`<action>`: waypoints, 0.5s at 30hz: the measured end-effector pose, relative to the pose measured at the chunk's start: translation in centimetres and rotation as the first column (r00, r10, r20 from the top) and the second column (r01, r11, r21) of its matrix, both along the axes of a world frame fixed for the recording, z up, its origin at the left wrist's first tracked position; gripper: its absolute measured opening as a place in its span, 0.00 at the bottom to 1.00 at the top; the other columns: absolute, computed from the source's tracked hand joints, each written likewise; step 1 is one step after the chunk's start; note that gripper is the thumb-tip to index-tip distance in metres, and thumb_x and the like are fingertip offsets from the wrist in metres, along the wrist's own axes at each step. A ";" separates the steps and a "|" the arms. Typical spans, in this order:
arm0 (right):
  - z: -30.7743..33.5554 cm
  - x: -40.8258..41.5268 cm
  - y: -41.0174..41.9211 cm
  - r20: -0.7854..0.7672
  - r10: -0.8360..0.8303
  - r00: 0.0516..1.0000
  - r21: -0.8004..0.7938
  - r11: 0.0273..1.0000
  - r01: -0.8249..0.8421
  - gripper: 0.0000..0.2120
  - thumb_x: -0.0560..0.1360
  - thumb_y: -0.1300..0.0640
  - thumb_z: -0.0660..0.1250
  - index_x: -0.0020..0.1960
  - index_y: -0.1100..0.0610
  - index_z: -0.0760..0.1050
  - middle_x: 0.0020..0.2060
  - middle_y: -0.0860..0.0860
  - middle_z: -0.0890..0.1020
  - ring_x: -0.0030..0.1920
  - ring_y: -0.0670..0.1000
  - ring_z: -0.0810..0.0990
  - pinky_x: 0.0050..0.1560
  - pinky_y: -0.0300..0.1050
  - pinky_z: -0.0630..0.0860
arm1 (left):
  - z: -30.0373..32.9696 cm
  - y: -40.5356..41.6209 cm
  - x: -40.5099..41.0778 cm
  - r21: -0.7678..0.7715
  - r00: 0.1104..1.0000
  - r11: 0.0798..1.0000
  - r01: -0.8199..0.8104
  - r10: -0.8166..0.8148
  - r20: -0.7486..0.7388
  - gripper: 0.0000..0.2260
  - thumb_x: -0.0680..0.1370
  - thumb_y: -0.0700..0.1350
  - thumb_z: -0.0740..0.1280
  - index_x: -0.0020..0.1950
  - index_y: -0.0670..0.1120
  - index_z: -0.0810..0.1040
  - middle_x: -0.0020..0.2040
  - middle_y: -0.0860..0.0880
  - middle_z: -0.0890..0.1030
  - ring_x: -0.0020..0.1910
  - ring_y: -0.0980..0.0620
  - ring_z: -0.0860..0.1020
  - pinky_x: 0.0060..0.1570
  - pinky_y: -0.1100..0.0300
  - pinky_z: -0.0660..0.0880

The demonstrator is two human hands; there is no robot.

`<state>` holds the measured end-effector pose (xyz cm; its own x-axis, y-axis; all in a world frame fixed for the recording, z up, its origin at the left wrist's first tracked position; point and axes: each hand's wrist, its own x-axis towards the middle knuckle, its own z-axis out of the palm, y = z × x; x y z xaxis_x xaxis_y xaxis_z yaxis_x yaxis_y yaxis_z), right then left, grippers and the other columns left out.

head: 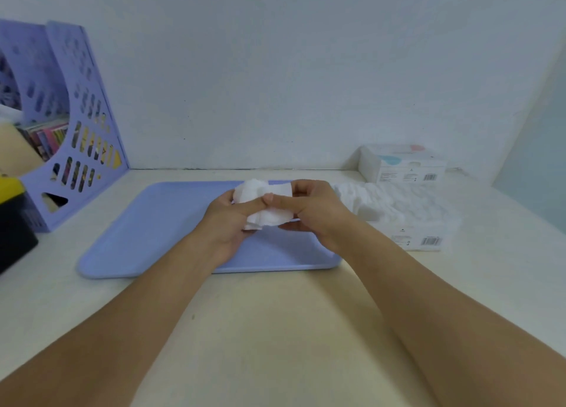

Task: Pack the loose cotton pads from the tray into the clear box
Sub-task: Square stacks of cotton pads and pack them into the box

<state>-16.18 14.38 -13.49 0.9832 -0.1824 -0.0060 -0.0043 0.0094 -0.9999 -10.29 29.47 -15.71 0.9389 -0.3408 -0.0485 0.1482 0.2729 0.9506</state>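
A flat lilac tray [147, 232] lies in the middle of the desk, and its visible surface is bare. Above its right half both hands hold one bunch of white cotton pads [266, 203]. My left hand [228, 219] grips the bunch from the left, its thumb across the front. My right hand [309, 206] grips it from the right with curled fingers. Just right of the tray stands the clear box [425, 238], heaped with white cotton pads [395, 199]; a barcode label shows on its front.
A white carton [401, 163] with a barcode sits behind the clear box against the wall. A lilac file rack [76, 137] with books stands at the back left. A black and yellow object [12, 222] sits at the left edge.
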 end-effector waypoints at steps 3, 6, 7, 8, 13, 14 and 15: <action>0.1 0.3 -0.4 0.064 -0.065 0.996 0.021 0.998 0.064 0.13 0.72 0.63 0.78 0.50 0.69 0.79 0.47 0.61 0.83 0.44 0.55 0.85 0.40 0.44 0.83 | 0.2 0.3 0.2 -0.049 0.998 0.998 0.048 -0.050 -0.037 0.24 0.67 0.46 0.76 0.62 0.42 0.80 0.57 0.45 0.85 0.49 0.51 0.85 0.43 0.60 0.82; 0.2 0.4 -0.4 0.071 -0.086 0.994 -0.005 0.996 0.087 0.14 0.73 0.64 0.76 0.54 0.69 0.78 0.47 0.59 0.82 0.41 0.53 0.84 0.40 0.44 0.84 | 0.3 0.6 0.5 -0.098 0.994 0.991 0.090 -0.095 -0.052 0.18 0.76 0.42 0.71 0.65 0.40 0.78 0.56 0.45 0.85 0.49 0.51 0.85 0.41 0.61 0.81; 0.2 0.3 -0.3 0.069 -0.078 0.995 -0.018 0.997 0.080 0.14 0.73 0.64 0.76 0.55 0.68 0.78 0.47 0.59 0.82 0.41 0.53 0.84 0.41 0.44 0.84 | 0.3 0.6 0.5 -0.108 0.993 0.989 0.105 -0.111 -0.051 0.16 0.78 0.40 0.69 0.66 0.39 0.78 0.56 0.45 0.85 0.49 0.51 0.85 0.42 0.61 0.82; 0.2 0.2 -0.3 0.068 -0.073 0.995 -0.031 0.997 0.075 0.13 0.73 0.64 0.76 0.55 0.68 0.78 0.47 0.59 0.83 0.42 0.53 0.85 0.41 0.45 0.84 | 0.4 0.6 0.4 -0.116 0.991 0.986 0.119 -0.125 -0.050 0.15 0.80 0.39 0.67 0.66 0.39 0.77 0.58 0.44 0.85 0.51 0.50 0.85 0.44 0.60 0.82; 0.4 0.1 -0.8 0.086 -0.088 0.992 -0.066 0.993 0.094 0.09 0.74 0.65 0.75 0.51 0.67 0.81 0.46 0.58 0.86 0.43 0.52 0.86 0.41 0.43 0.83 | 0.6 0.5 0.3 -0.137 0.989 0.983 0.123 -0.132 -0.059 0.15 0.80 0.37 0.66 0.67 0.38 0.76 0.62 0.41 0.82 0.61 0.44 0.82 0.53 0.56 0.82; 0.4 0.1 -0.9 0.088 -0.094 0.992 -0.068 0.993 0.100 0.09 0.74 0.65 0.75 0.51 0.68 0.81 0.45 0.58 0.86 0.43 0.52 0.86 0.41 0.43 0.83 | 0.6 0.5 0.4 -0.138 0.990 0.983 0.123 -0.132 -0.057 0.14 0.80 0.36 0.67 0.66 0.38 0.76 0.62 0.41 0.83 0.60 0.45 0.82 0.52 0.56 0.83; 0.5 0.1 -1.0 0.090 -0.101 0.991 -0.070 0.992 0.107 0.09 0.74 0.65 0.75 0.50 0.69 0.81 0.44 0.57 0.86 0.42 0.52 0.86 0.41 0.43 0.83 | 0.6 0.5 0.4 -0.134 0.990 0.984 0.120 -0.128 -0.055 0.14 0.80 0.36 0.67 0.65 0.38 0.77 0.61 0.42 0.83 0.58 0.46 0.83 0.50 0.57 0.83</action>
<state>-16.07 13.36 -12.94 0.9552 -0.2803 0.0952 0.0788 -0.0694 -0.9945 -9.91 29.95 -15.15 0.8854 -0.4617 -0.0542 0.2474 0.3692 0.8958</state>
